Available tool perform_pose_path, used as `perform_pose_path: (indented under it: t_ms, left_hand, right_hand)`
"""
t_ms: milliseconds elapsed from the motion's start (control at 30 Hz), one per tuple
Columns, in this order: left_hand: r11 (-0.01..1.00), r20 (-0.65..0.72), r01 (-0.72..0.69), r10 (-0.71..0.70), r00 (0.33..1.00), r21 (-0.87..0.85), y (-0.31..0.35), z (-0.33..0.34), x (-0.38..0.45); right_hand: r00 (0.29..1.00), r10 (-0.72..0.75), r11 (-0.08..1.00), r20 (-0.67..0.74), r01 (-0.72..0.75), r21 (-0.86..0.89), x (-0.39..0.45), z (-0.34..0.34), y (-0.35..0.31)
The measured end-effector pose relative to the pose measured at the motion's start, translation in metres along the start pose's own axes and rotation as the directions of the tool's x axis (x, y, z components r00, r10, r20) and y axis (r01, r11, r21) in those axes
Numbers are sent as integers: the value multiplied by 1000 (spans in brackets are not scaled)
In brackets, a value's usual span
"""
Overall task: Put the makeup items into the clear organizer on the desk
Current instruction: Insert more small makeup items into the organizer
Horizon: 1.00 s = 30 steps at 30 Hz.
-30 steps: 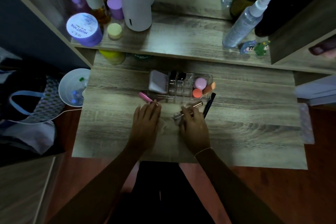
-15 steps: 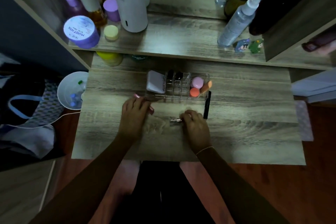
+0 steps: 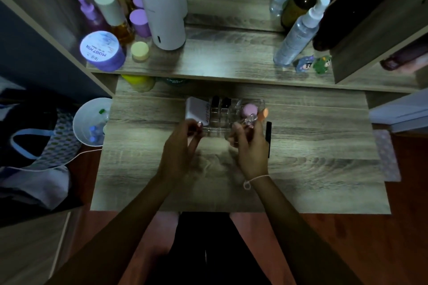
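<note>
The clear organizer (image 3: 220, 120) stands at the back middle of the desk. It holds a white compact (image 3: 196, 111) at its left, dark tubes (image 3: 221, 100) in the middle and a pink sponge (image 3: 249, 109) with an orange one (image 3: 265, 113) at its right. My left hand (image 3: 180, 148) is closed on a pink tube (image 3: 199, 124) just in front of the organizer's left end. My right hand (image 3: 249, 146) holds a clear-capped lip gloss (image 3: 251, 120) over the organizer's right front edge. A black pencil (image 3: 268, 136) lies on the desk right of that hand.
A raised shelf (image 3: 231, 62) behind the desk carries a white cylinder (image 3: 164, 7), purple jars, bottles, a spray bottle (image 3: 298, 34) and two small figurines (image 3: 312, 65). A white bin (image 3: 90, 122) and a bag sit left of the desk. Wooden desk surface (image 3: 312, 169) spreads right.
Both hands lifted off the desk and moved toward the organizer, the left taking up the pink tube, the right raising the lip gloss to the organizer's right side.
</note>
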<state>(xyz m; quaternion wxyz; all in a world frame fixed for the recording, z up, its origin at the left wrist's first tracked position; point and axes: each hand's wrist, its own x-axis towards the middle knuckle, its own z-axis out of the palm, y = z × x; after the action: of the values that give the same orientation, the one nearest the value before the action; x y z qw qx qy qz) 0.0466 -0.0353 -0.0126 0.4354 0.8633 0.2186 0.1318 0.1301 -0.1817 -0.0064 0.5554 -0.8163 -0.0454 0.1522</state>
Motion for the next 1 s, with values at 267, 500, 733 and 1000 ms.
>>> perform_pose_path:
  t_ms: [267, 500, 733, 1000]
  left_hand:
    - [989, -82, 32, -45, 996, -144, 17, 21, 49]
    - [990, -67, 84, -92, 994, -110, 8, 35, 64]
    - [998, -24, 23, -25, 999, -55, 4, 40, 66]
    - [998, 34, -32, 31, 999, 45, -1, 38, 61]
  right_hand:
    - [998, 44, 999, -35, -43, 26, 36, 8, -10]
    - [989, -126, 983, -72, 115, -145, 42, 16, -6]
    - [982, -186, 946, -20, 173, -275, 50, 24, -3]
    - [991, -134, 928, 16, 131, -349, 53, 36, 7]
